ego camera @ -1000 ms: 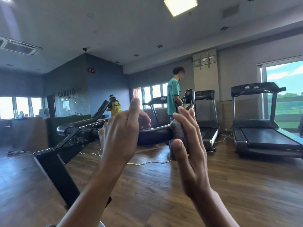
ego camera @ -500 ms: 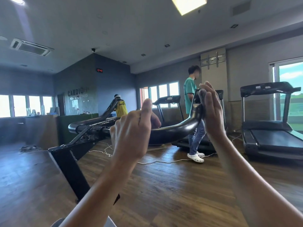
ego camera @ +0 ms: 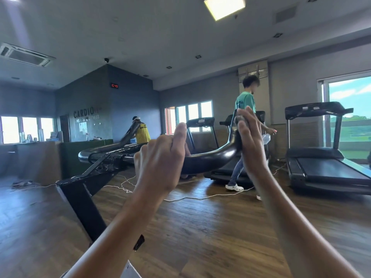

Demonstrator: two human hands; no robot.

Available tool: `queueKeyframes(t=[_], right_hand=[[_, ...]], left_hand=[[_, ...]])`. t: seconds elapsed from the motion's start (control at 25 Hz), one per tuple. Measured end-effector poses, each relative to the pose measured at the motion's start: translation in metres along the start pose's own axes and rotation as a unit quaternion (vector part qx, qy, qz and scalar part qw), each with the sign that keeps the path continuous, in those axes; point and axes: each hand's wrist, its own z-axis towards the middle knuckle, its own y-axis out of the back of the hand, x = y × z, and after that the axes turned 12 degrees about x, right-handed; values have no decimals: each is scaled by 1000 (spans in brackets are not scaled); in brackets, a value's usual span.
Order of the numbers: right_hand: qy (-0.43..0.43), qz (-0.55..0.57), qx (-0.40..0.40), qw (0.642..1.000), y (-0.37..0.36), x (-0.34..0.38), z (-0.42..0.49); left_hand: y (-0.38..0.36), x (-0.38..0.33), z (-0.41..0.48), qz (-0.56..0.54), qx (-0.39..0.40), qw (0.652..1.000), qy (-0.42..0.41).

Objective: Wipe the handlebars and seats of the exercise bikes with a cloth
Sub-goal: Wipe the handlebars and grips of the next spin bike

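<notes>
One handlebar [ego camera: 210,159], a black curved tube, runs across the middle of the frame, and its right end turns upward. You have one cloth [ego camera: 239,119], grey and bunched at that upturned end. Only a scrap of it shows between your fingers; the rest is covered.

Both of your hands are on the bar. Your left hand [ego camera: 160,161] is wrapped round the middle of the tube, knuckles toward you and thumb standing up. Your right hand [ego camera: 251,141] is raised and clasped over the cloth at the bar's tip, thumb on the near side and fingers pointing up along the far side. Both forearms rise from the bottom edge, where they are cut off.

One black stem [ego camera: 80,203] slants down to the lower left. Your left forearm hides its foot.

There are three treadmills. One is at far right [ego camera: 325,169], its deck cut by the frame edge. The other two are mid-frame, largely behind your hands and the bar.

Two other people are in view. One in a teal shirt [ego camera: 244,103] is partly behind your right hand. One in a yellow vest [ego camera: 142,133] is partly behind the bar's far end.

One white cable [ego camera: 200,197] trails over the wood floor [ego camera: 200,237]. One red clock [ego camera: 114,85] sits at upper left, its digits too blurred to read with certainty.
</notes>
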Motion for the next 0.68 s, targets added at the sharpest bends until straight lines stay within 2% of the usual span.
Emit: queueKeyframes(t=[0.12,0.28,0.44,0.6,0.68], right_hand=[[-54,-15,11,998,19,-6,44],[-69,-18,-21,997,-4,21,-22],[9,-2,-48,999,-50,61,-102],[138,-188,-34,972,-63,74,-110],[141,-178,-44,973,-51,68,-102]], left_hand=[[-1,4,4,18,4,1000,-10],[0,3,4,27,13,1000,-4],[0,-1,-2,-20,-2,1000,-8],[-1,5,1,-53,-58,996,-43],[0,16,1,-64,-81,990,-91]])
